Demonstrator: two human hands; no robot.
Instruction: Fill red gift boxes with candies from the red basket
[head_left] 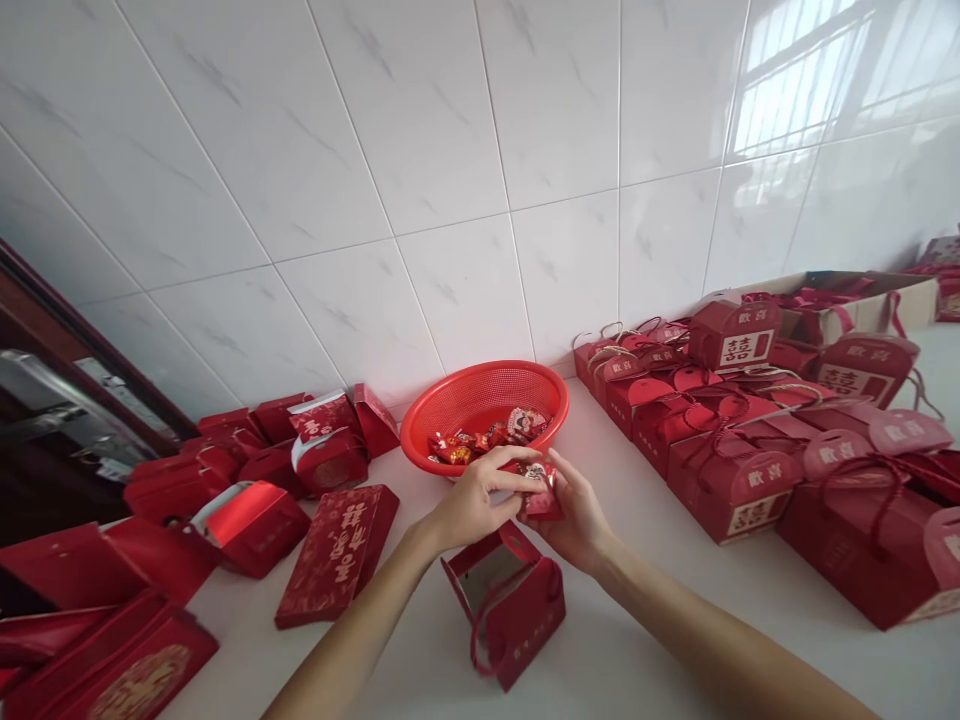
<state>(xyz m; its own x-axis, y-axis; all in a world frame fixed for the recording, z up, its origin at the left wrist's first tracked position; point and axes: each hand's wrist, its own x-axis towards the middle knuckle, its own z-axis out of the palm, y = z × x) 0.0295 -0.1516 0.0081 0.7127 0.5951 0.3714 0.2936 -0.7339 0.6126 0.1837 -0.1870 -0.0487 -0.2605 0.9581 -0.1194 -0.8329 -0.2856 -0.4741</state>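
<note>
My right hand (574, 510) is closed round the side of a small red printed packet (541, 500), held up just in front of the basket. Across the packet's upper face lie the fingers of my left hand (480, 500), touching it too; its thumb side is partly hidden. Below both hands an open red gift box (517, 610) with a cord handle rests on the white counter, its flaps apart. Directly behind the hands, a red plastic mesh basket (442, 395) holds several wrapped sweets (459, 447) and a printed packet (526, 424).
Rows of closed red gift boxes (720, 475) with cord handles fill the right side. A flat red box (337, 550) and several open or loose red boxes (255, 525) lie to the left. A carton (855, 310) stands far right against the tiled wall (465, 270).
</note>
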